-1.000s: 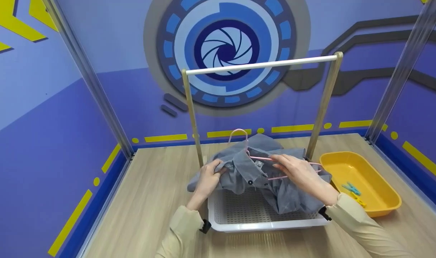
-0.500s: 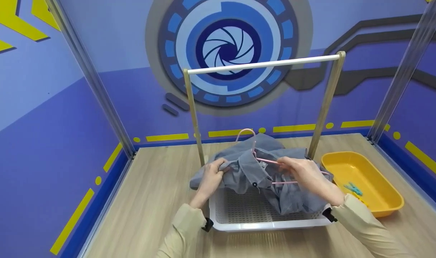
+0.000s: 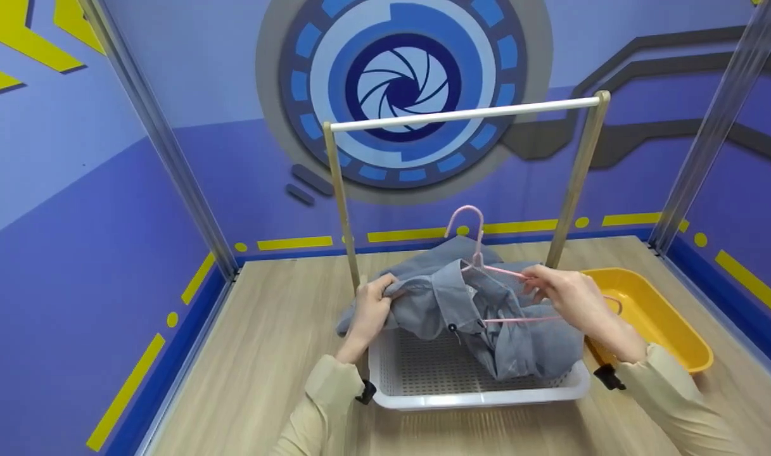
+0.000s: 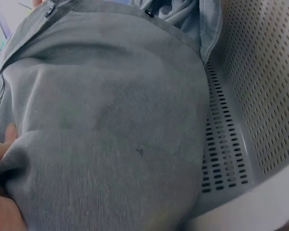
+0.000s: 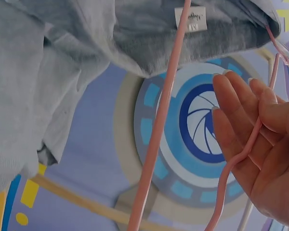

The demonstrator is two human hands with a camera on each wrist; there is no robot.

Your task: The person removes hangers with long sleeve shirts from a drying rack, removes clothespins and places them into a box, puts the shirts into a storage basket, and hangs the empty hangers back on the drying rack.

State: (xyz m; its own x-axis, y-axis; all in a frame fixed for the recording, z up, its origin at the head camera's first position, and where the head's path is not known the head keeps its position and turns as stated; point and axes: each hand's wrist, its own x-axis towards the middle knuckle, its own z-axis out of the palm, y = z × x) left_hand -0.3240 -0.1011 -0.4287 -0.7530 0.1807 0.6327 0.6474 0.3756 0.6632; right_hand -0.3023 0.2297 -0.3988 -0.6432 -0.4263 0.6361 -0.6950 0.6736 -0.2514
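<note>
A grey shirt (image 3: 417, 310) lies bunched over a white basket, its buttoned collar opening toward the right. At the shirt's left side, my left hand (image 3: 371, 310) pinches a fold of the cloth; the left wrist view shows thumb and fingers (image 4: 2, 211) on that fold. My right hand (image 3: 572, 301) grips the upper arm of a pink hanger (image 3: 523, 320). In the right wrist view, the thumb presses the bent pink rod against the fingers (image 5: 229, 96). The hanger's hook stands up above the collar, and its left part is inside the shirt, hidden by cloth.
The white basket (image 3: 480, 398) has perforated walls. Behind it stands a rack with a white rail (image 3: 467, 115) and wooden posts. A yellow basin (image 3: 680, 342) sits at the right, partly behind the right forearm. Patterned walls enclose the table on the sides and back.
My right hand has moved right along with the hanger, whose hook has shifted right and risen. The left hand keeps its hold on the shirt. The clothespins in the basin are now hidden.
</note>
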